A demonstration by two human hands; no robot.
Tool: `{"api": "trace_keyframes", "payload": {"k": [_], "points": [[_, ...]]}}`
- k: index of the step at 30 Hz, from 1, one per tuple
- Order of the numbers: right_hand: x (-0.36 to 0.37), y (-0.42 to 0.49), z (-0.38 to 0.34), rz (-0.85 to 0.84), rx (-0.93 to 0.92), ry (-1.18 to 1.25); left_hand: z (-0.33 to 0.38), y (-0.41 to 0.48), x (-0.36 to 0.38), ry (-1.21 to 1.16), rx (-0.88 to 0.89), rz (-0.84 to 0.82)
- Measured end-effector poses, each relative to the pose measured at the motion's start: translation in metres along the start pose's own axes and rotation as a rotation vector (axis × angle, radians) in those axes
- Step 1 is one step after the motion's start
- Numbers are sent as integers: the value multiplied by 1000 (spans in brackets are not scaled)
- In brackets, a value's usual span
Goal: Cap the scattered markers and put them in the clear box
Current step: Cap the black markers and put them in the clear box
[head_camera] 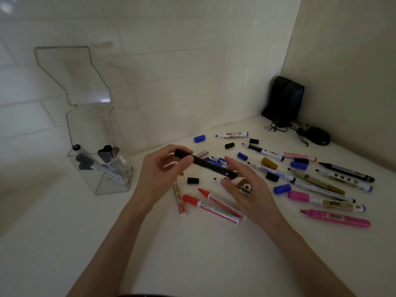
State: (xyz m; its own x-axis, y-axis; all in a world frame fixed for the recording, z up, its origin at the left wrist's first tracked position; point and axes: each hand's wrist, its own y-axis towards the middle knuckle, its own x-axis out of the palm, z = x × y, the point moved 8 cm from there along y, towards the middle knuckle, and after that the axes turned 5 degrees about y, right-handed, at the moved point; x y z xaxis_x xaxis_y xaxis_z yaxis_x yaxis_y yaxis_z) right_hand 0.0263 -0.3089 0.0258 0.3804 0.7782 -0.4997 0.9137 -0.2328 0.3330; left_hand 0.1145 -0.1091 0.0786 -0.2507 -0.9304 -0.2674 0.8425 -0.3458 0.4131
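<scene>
Marker (206, 165), black, pinched by left hand (158, 174), right hand (250, 195) at other end

Nothing can be read: the labels on the markers (334, 204) right of the gripped black marker (205, 165) are blurred.

- One view only, worn on the head, looks forward and down onto the table (192, 264) from close above its near side.
- It faces the far right corner, where the walls (171, 61) meet.
</scene>
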Motion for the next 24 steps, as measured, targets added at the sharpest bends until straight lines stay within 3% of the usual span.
{"api": "trace_keyframes", "payload": {"k": [4, 11, 14, 19, 24], "points": [[0, 2, -2, -9, -31, -123, 32, 8, -43, 40, 71, 100], [12, 4, -17, 29, -29, -199, 99, 1, -176, 133, 205, 554], [24, 2, -28, 25, -42, -164, 98, -5, -216, 259, 188, 661], [37, -6, -40, 26, -65, -104, 54, 6, -224, 526, -21, 568], [40, -9, -36, 19, -37, -123, 32, 8, -203, 857, -11, 442]]}}
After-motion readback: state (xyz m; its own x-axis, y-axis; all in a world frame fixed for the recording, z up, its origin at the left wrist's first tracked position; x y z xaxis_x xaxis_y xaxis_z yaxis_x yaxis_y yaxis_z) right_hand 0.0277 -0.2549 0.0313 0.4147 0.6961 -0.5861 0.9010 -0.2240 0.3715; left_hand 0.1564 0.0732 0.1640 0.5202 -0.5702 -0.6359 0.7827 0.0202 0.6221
